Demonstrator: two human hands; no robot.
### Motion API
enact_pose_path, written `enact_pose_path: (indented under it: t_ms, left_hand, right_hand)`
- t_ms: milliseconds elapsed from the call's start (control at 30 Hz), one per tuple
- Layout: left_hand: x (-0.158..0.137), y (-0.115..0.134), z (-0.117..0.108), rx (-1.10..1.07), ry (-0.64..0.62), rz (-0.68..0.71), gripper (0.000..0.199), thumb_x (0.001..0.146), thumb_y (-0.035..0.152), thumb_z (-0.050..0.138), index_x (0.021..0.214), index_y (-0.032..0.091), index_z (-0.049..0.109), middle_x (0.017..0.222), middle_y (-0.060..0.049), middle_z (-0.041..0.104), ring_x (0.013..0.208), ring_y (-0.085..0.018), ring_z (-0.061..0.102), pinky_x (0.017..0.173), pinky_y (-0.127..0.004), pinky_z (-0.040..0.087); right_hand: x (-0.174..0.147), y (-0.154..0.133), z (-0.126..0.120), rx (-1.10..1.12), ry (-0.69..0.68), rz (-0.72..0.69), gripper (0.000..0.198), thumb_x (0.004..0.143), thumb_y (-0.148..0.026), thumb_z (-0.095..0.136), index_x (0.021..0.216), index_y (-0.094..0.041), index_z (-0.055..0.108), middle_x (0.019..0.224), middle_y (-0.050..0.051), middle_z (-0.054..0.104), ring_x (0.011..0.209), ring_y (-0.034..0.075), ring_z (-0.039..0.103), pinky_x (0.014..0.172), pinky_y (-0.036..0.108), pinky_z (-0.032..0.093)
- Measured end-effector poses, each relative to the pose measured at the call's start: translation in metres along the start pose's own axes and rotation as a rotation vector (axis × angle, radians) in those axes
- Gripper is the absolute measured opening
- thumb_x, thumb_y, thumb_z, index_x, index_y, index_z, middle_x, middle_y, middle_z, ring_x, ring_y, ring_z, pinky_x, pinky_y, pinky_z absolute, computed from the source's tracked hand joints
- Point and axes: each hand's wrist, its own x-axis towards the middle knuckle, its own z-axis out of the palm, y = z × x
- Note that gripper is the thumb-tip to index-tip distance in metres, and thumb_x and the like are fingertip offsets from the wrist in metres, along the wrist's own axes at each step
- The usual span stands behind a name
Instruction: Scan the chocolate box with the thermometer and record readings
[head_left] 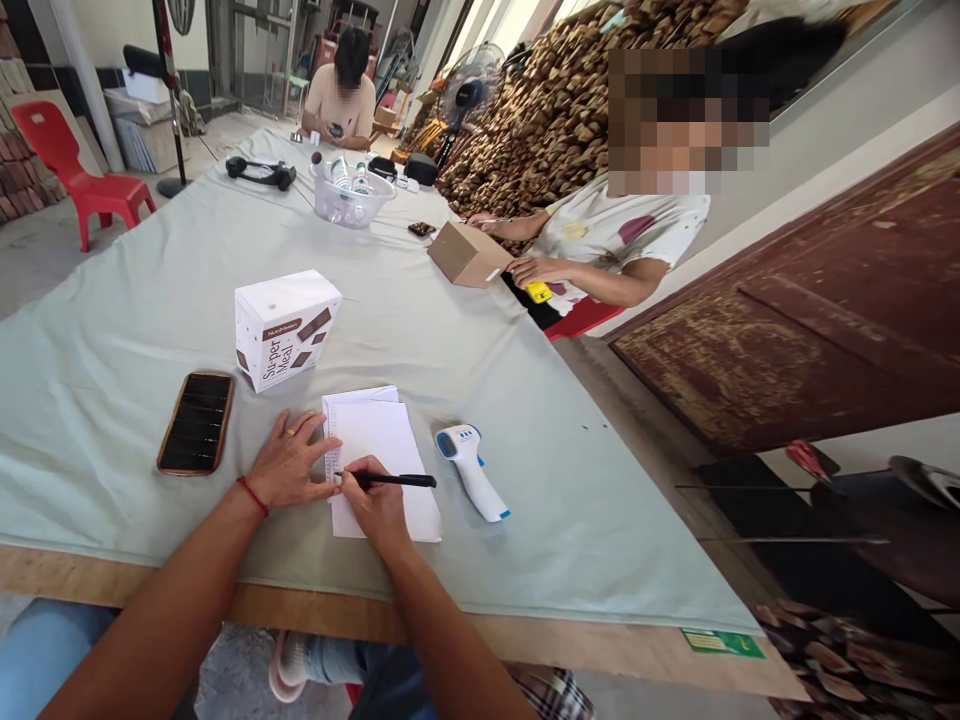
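Note:
In my right hand (377, 503) is a black pen (405, 480), its tip down near the left edge of a white paper pad (371, 430). Small marks run along that edge of the sheet. My left hand (292, 463), with a ring and a red wrist cord, lies with fingers spread on the pad's left side. Left of it rests a dark phone (196, 423) in a brown-edged case. A white box (285, 328) printed "Super Meal" stands behind the left hand. To the right of the pad lies a white and blue infrared thermometer (472, 470).
On the right a person (622, 240) handles a cardboard box (469, 254) and a yellow item (538, 291). A clear plastic basket (349, 205) holds bottles. Another person (341, 100) sits at the far end. A red chair (79, 165) stands left of the cloth-covered table (135, 320).

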Motion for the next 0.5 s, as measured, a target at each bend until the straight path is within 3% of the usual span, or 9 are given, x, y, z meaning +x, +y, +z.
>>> enact_pose_path:
  t_ms: [500]
  left_hand:
    - [0.0006, 0.0009, -0.0027, -0.001, -0.018, -0.006, 0.058, 0.074, 0.052, 0.072, 0.125, 0.025, 0.061, 0.144, -0.016, 0.045, 0.137, -0.034, 0.037, 0.114, -0.06, 0.019]
  right_hand:
    - [-0.0005, -0.0029, -0.0006, 0.014, 0.027, 0.034, 0.008, 0.065, -0.03, 0.056, 0.063, -0.022, 0.055, 0.056, -0.003, 0.055, 0.053, 0.014, 0.051, 0.053, 0.027, 0.044]
